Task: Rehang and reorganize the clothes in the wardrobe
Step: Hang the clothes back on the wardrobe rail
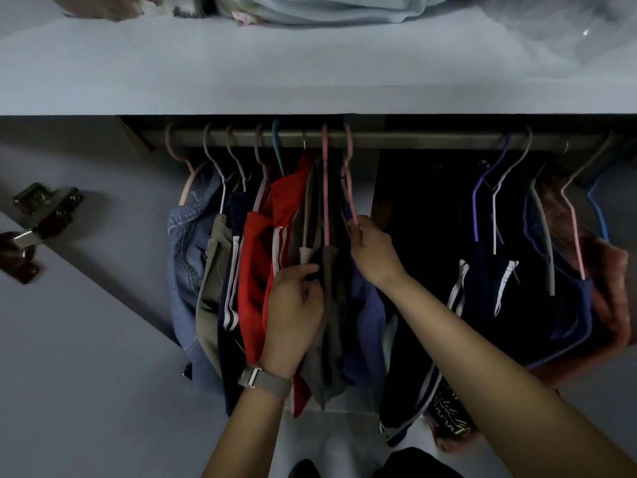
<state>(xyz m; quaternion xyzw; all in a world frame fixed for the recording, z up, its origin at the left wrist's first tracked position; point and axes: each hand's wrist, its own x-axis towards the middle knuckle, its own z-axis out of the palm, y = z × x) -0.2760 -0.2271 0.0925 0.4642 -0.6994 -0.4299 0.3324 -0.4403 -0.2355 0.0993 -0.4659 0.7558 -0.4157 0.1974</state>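
Eight hangers crowded the left end of the rail (344, 138), five the right. The right hand (374, 251) had its fingers closed on a pink hanger (349, 188). The left hand (296, 305) pinched a grey garment (327, 339) beside two red ones (253, 288).
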